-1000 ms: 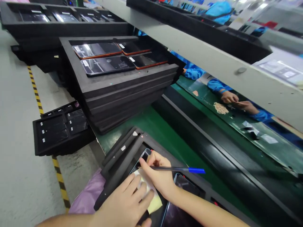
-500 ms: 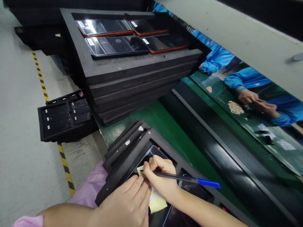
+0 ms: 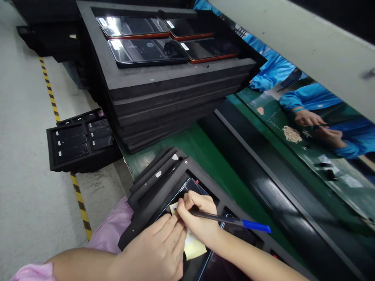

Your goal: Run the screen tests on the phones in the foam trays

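My right hand (image 3: 200, 216) is closed around a black pen (image 3: 230, 219) with a blue cap on its back end. The pen's tip is at the upper part of a yellow slip of paper (image 3: 195, 248). My left hand (image 3: 156, 246) lies flat, fingers stretched out, pressing on the slip and hiding its left side. Beneath the paper is a dark smartphone (image 3: 187, 186), set in a black foam tray (image 3: 199, 168). Another phone (image 3: 243, 228) sits in the same tray, partly under my right forearm.
A tall stack of black foam trays (image 3: 175, 74) holds several phones (image 3: 146, 50) on top. Lower left, more phones lie in another tray (image 3: 52, 158). A dark conveyor belt (image 3: 263, 171) runs along the green bench (image 3: 187, 136). Across it, a co-worker's hands (image 3: 319, 125) handle something small.
My hands keep nearly the same pose on the paper, and the pen has shifted very slightly. The view has tilted a little. Across the belt, the co-worker's hands have moved slightly.
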`<action>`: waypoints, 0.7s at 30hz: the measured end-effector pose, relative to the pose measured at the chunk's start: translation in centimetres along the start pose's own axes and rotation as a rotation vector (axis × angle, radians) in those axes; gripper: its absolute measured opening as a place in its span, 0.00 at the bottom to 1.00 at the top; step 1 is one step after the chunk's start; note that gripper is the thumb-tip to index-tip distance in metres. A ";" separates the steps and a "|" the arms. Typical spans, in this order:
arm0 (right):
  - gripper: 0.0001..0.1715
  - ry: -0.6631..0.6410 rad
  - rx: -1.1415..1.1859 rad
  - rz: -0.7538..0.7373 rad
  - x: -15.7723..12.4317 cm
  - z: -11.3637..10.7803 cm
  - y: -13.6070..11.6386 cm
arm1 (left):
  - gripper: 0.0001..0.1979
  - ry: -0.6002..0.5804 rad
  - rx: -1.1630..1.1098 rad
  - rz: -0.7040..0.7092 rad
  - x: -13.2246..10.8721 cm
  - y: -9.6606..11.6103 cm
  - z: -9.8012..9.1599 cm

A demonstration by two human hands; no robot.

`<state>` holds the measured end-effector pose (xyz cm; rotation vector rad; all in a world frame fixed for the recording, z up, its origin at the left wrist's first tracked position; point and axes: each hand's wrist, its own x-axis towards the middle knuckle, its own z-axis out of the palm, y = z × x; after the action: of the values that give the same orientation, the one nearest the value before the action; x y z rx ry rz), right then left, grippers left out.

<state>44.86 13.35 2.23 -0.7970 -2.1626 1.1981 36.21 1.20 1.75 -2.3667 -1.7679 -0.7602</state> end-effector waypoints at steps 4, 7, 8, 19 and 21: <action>0.19 -0.001 -0.006 -0.037 0.0 0.0 0.0 | 0.17 0.017 -0.006 -0.003 0.1 0.0 0.0; 0.19 0.006 -0.016 -0.048 0.0 -0.1 0.2 | 0.17 0.011 -0.002 -0.003 0.1 0.0 0.0; 0.19 0.015 -0.017 -0.049 0.0 -0.1 0.2 | 0.16 0.012 0.000 -0.002 0.0 0.0 0.0; 0.20 0.029 -0.013 -0.083 0.1 -0.1 0.3 | 0.16 0.021 0.010 0.004 0.0 -0.1 0.1; 0.20 0.027 -0.012 -0.084 0.0 -0.1 0.3 | 0.17 0.022 0.017 0.008 0.0 -0.1 0.1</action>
<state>45.00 13.56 2.06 -0.7166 -2.1614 1.1271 36.17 1.25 1.70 -2.3441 -1.7485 -0.7645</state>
